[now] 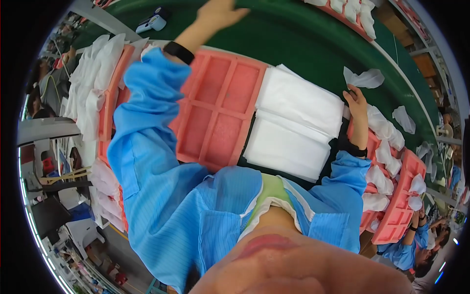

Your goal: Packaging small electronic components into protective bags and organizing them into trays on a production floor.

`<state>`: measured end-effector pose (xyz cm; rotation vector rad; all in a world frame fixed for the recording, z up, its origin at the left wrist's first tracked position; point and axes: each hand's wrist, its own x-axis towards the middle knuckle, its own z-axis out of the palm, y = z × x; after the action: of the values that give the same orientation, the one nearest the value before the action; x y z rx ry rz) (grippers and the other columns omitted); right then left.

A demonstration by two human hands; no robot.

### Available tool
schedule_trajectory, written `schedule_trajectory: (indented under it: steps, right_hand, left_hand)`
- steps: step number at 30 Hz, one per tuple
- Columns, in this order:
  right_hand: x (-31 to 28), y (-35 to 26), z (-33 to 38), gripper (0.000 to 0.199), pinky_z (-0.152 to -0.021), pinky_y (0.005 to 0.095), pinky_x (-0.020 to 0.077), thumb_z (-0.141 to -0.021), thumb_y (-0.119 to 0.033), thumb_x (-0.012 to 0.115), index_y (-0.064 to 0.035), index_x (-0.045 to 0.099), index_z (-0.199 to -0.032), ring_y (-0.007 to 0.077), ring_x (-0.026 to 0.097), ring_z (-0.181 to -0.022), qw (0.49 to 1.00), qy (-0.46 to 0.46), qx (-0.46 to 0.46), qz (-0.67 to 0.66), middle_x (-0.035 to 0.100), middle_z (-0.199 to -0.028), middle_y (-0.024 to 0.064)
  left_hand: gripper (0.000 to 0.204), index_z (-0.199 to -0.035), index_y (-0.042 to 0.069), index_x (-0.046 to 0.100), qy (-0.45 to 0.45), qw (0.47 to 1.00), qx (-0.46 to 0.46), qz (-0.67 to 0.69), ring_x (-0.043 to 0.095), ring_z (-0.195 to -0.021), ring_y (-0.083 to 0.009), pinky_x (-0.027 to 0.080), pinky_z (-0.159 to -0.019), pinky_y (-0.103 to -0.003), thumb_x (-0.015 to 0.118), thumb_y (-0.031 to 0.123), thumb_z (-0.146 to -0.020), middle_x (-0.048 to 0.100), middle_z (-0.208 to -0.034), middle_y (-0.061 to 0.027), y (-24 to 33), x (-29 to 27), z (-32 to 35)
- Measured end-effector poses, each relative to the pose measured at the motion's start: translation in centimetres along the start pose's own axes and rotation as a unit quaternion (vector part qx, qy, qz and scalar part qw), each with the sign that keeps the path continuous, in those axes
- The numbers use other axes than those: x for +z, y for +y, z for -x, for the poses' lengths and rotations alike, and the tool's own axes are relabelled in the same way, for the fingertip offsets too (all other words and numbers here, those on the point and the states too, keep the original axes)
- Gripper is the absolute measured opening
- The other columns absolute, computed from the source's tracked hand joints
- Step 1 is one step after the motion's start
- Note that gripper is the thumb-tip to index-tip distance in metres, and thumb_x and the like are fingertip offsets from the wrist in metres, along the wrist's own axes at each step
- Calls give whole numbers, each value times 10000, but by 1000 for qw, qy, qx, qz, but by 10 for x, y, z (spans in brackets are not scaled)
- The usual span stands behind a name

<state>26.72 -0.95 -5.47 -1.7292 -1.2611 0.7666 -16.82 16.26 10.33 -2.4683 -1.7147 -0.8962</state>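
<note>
My left hand (219, 13) is stretched far forward over the green table at the top edge. It is blurred and partly cut off, with the thumb spread and nothing visible in it. At the right, the bent fingers of my right hand (357, 98) meet the lower corner of a thin, crumpled white sheet (364, 78), which appears pinched at their tips. Between my arms lie two stacks of white sheets, a far stack (298, 100) and a near stack (286, 152). A pink tray with square compartments (237, 113) lies beside them, partly behind my left sleeve.
Pink trays with white-wrapped pieces stand at the left (93, 105), right (384, 159) and far right (351, 12). A light blue and white handheld object (154, 23) lies on the green table (293, 34). Another loose white sheet (404, 120) rests at the right. Another person (416, 245) is at lower right.
</note>
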Motion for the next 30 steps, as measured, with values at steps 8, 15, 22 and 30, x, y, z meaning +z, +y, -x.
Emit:
schedule_trajectory:
  steps: [8,15,22,30]
  right_hand:
    - [7,3,7,412,-939,351,444,-806,-141,712,-43,594,-1189,277,550,-1146,996,46,-65,-37,534,-1277,156]
    - [10,-3,14,390,-934,337,448,-819,-119,697,-46,592,-1187,258,554,-1144,996,40,-71,-29,516,-1304,151]
    - [12,-24,18,368,-968,322,428,-835,-86,680,-39,593,-1189,234,550,-1152,996,57,-55,33,518,-1323,139]
    - [20,-103,59,395,-829,279,500,-824,-102,700,-66,590,-1201,196,561,-1130,971,54,-231,42,496,-1343,85]
  left_hand:
    - [944,-1300,-58,450,22,939,-311,-147,403,-1260,-400,313,-1065,-447,725,581,-662,495,-1303,-236,-303,73,-25]
    - [935,-1298,-14,480,30,928,-363,-72,480,-1185,-381,405,-964,-404,785,537,-606,529,-1280,-218,-343,92,-33]
    - [814,-1294,10,499,-207,946,-212,-133,591,-1050,-299,465,-915,-376,792,445,-672,574,-1245,-154,-258,71,-41]
    - [597,-1280,-7,515,-344,805,-145,461,616,-839,-142,513,-712,-235,752,258,-800,594,-1126,-87,-29,41,3]
